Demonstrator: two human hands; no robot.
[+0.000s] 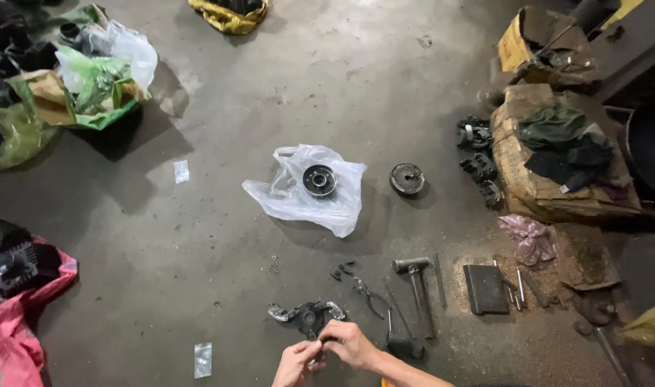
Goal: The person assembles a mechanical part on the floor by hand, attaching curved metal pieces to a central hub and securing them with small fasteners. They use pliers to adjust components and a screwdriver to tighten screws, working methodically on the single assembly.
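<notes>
Seen from above on an oil-stained concrete floor (220,236): left hand (296,362) and right hand (350,344) meeting at 6 o'clock, fingertips of both pinched on a small part too tiny to identify. Touching the right hand at its 11 o'clock, a dark metal clutch-like assembly (307,317). At its 3 o'clock, pliers (369,295), then a hammer (415,283). Well apart at 12 o'clock, a round pulley (319,179) on a clear plastic bag (298,201), a dark round drum (407,178) beside it.
</notes>
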